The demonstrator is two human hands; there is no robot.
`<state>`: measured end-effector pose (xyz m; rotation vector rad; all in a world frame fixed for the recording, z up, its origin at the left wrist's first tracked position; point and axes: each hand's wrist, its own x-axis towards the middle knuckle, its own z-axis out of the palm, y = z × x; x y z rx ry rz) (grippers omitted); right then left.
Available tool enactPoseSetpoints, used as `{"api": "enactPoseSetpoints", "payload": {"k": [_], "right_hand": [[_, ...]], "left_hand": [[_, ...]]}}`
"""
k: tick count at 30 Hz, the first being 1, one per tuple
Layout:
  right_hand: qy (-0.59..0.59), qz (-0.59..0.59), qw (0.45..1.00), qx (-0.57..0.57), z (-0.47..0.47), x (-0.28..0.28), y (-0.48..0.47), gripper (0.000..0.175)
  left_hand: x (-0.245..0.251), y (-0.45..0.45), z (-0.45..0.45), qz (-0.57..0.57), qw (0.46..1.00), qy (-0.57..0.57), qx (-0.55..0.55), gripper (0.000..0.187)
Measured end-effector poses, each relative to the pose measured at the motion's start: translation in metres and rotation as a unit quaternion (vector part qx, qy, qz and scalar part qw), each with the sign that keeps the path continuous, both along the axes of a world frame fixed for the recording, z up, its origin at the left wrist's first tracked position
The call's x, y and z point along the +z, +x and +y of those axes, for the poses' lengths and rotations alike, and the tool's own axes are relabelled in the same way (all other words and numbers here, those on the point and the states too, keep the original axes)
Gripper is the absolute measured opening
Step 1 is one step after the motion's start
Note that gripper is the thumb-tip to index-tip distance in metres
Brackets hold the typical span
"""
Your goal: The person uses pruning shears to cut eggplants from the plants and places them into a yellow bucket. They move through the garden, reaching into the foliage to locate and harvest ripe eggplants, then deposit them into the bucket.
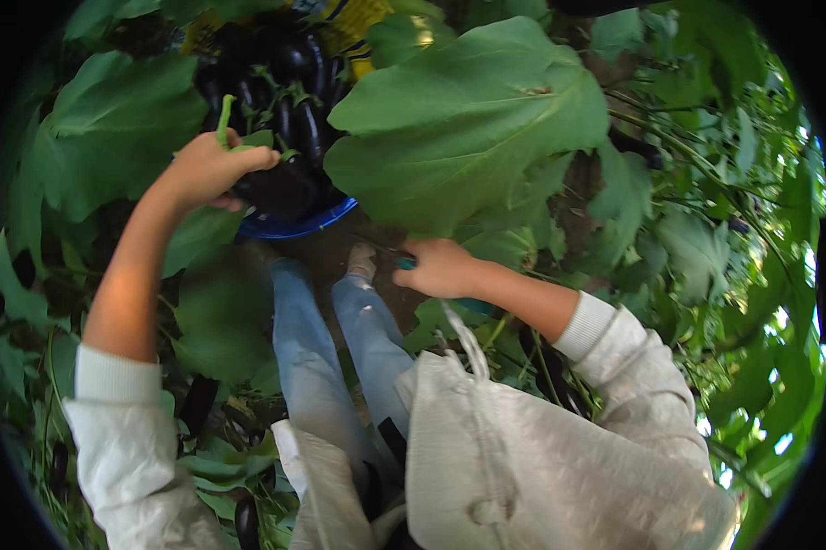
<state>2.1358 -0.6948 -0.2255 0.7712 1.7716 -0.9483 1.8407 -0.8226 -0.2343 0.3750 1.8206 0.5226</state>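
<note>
My left hand (pixel 210 168) is closed around the top of a dark purple eggplant (pixel 282 189), whose thick green stem (pixel 225 120) sticks up past my fingers. It hangs over a blue-rimmed tub (pixel 303 227) heaped with glossy eggplants (pixel 306 127); whether it touches the heap I cannot tell. In my right hand (pixel 440 268) are pruning shears with teal handles (pixel 406 263). Their dark blades (pixel 375 242) point left, near my foot, and my palm hides most of the grip. A broad eggplant leaf (pixel 474 124) spreads just above that hand.
Behind the tub is a yellow sack (pixel 358 31) with dark markings. Leafy eggplant plants crowd both sides, with a hanging fruit (pixel 550 371) by my right sleeve and another eggplant (pixel 246 522) low on the left. My legs in blue jeans (pixel 310 330) stand on bare soil (pixel 399 299).
</note>
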Motion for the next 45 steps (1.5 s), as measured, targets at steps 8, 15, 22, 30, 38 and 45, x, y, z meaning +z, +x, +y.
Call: {"api": "enactPoseSetpoints", "payload": {"k": [8, 15, 22, 30, 38, 45], "right_hand": [[-0.043, -0.012, 0.999, -0.027, 0.03, -0.001, 0.108, 0.057], [-0.036, 0.079, 0.985, -0.148, 0.045, 0.002, 0.128, 0.045], [-0.041, 0.109, 0.988, -0.097, 0.062, 0.016, 0.1, 0.035], [-0.038, 0.148, 0.987, -0.05, 0.056, 0.01, 0.08, 0.035], [-0.024, 0.144, 0.988, 0.054, 0.003, -0.004, 0.076, 0.037], [0.064, 0.196, 0.969, -0.135, -0.07, -0.029, 0.065, 0.041]], "left_hand": [[-0.05, 0.012, 0.03, 0.039, 0.984, -0.029, 0.171, 0.065], [-0.075, 0.027, 0.068, 0.19, 0.89, 0.246, 0.333, 0.079], [-0.047, 0.163, -0.01, 0.068, 0.843, 0.22, 0.486, 0.069], [0.018, 0.164, -0.157, 0.271, 0.647, 0.115, 0.704, 0.071], [-0.083, 0.203, -0.164, 0.244, 0.889, 0.039, 0.385, 0.056], [-0.211, 0.232, -0.081, 0.478, 0.865, 0.057, -0.142, 0.062]]}}
